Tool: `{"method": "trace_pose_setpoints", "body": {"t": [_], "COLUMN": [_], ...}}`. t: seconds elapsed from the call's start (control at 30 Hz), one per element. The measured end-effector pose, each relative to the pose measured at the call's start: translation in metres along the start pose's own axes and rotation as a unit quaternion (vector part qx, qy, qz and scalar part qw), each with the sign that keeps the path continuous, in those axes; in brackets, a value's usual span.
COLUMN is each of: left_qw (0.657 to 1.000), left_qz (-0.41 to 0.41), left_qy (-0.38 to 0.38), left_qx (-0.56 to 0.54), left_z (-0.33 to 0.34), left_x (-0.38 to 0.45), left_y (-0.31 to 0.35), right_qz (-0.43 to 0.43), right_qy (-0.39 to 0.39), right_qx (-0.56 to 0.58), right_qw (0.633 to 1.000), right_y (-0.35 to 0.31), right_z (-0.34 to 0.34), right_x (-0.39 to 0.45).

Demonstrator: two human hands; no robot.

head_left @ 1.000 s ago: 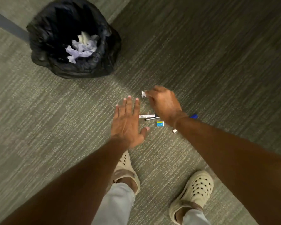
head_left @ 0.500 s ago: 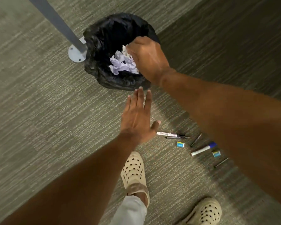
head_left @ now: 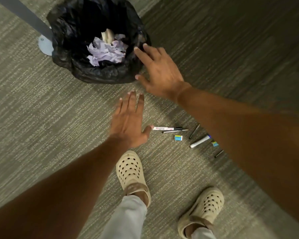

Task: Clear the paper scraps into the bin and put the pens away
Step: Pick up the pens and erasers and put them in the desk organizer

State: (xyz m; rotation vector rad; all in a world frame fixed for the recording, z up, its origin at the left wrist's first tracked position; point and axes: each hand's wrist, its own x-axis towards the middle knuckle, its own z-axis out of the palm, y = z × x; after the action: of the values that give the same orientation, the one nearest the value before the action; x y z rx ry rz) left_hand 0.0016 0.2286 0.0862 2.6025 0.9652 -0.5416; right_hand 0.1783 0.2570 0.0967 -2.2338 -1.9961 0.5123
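— What is the bin [head_left: 79,66] at the upper left holding?
— Crumpled paper scraps [head_left: 105,52], lying inside its black liner.
— And the hands?
— The right hand [head_left: 160,71] is hovering by the rim, fingers spread, holding nothing. The left hand [head_left: 128,123] is hanging flat and empty at centre, with the pens [head_left: 169,129] lying on the carpet [head_left: 33,118] just right of it.

the right hand [head_left: 160,69] is spread flat with fingers straight, holding nothing, its fingertips at the near-right rim of the bin [head_left: 72,49], a container lined with a black bag that holds crumpled paper scraps [head_left: 107,52]. the left hand [head_left: 128,123] is likewise flat and empty above the grey carpet [head_left: 33,118], its thumb tip just beside the white marker [head_left: 166,129]. a thin pen [head_left: 175,131], a blue-capped marker [head_left: 200,141], two dark pens [head_left: 194,131] [head_left: 218,153] and two small blue erasers [head_left: 178,138] [head_left: 215,144] lie on the carpet near the two beige clogs [head_left: 130,169] [head_left: 204,209].
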Motion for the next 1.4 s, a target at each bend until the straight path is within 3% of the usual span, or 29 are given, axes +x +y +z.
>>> {"method": "trace_pose_setpoints", "body": {"t": [0.3, 0.43, 0.63, 0.87, 1.03, 1.17, 1.4], "left_qw": [0.996, 0.994, 0.992, 0.989, 0.988, 0.979, 0.975], "left_qz": [0.057, 0.056, 0.032, 0.008, 0.025, 0.084, 0.092], "left_qy": [-0.055, -0.083, -0.105, -0.133, -0.118, -0.106, -0.103], "left_qx": [0.030, 0.043, 0.067, 0.071, 0.092, 0.150, 0.176], "left_z": [0.012, 0.018, 0.024, 0.061, 0.103, 0.139, 0.164], "left_x": [-0.019, -0.036, -0.068, -0.053, -0.008, 0.032, 0.061], "left_y": [0.075, 0.116, 0.164, 0.165, 0.138, 0.128, 0.128], "right_qz": [0.179, 0.205, 0.229, 0.243, 0.257, 0.277, 0.294], "right_qy": [-0.119, -0.174, -0.197, -0.169, -0.140, -0.111, -0.086], "right_qx": [0.006, 0.008, 0.042, 0.054, 0.061, 0.077, 0.088], "right_qw": [0.977, 0.963, 0.952, 0.954, 0.954, 0.951, 0.948], "right_y": [0.049, 0.043, 0.044, 0.059, 0.062, 0.069, 0.084], "right_z": [0.048, 0.063, 0.065, 0.084, 0.127, 0.162, 0.189], "right_x": [-0.197, -0.281, -0.365, -0.371, -0.341, -0.321, -0.320]}}
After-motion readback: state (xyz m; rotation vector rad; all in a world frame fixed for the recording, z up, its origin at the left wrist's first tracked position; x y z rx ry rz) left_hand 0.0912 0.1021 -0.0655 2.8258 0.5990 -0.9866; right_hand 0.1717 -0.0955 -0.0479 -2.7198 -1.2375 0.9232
